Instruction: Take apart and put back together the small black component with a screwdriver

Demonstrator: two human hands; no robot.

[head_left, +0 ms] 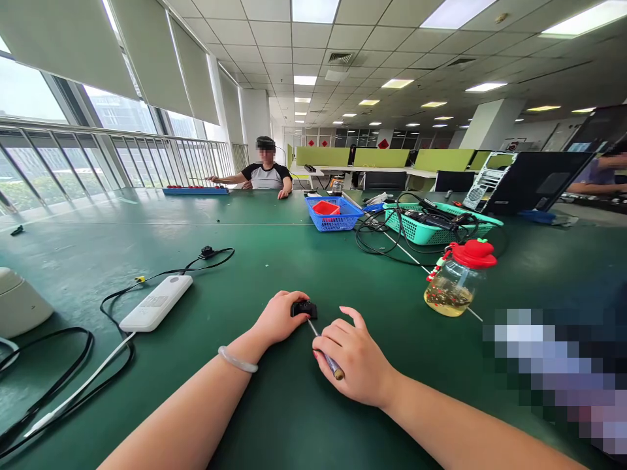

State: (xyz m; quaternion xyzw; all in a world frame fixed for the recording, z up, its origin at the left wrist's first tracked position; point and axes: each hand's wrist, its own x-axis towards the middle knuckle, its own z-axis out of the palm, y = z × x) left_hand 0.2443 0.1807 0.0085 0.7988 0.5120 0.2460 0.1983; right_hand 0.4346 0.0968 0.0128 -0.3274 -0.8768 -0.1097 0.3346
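Black part (304,308) lies pinched steady under our left hand (280,318). Our right hand (353,360) grips a tool (323,346), tip touching it.

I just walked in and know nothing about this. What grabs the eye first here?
At the near middle of the green table, the left hand grips a black part, and the right hand holds a thin tool with its tip at that part. To the right stands a jar with a bright red lid. Behind it are a blue basket and a teal basket of cables.
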